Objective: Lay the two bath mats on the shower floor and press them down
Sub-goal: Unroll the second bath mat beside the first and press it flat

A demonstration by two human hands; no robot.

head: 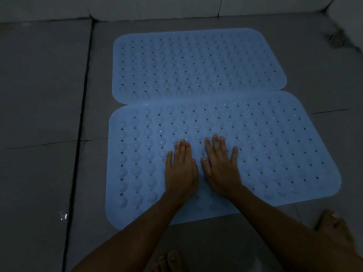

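Two light blue perforated bath mats lie flat on the grey tiled shower floor (43, 91). The far mat (196, 63) sits near the back wall. The near mat (275, 150) lies just in front of it, its far edge slightly overlapping the far mat. My left hand (181, 169) and my right hand (221, 165) rest palm down, side by side, on the middle of the near mat, fingers spread flat, holding nothing.
A white tiled wall (157, 6) borders the floor at the back and right. A dark grout line (82, 114) runs down the left. My bare feet show at the bottom (169, 260) and lower right (334, 226).
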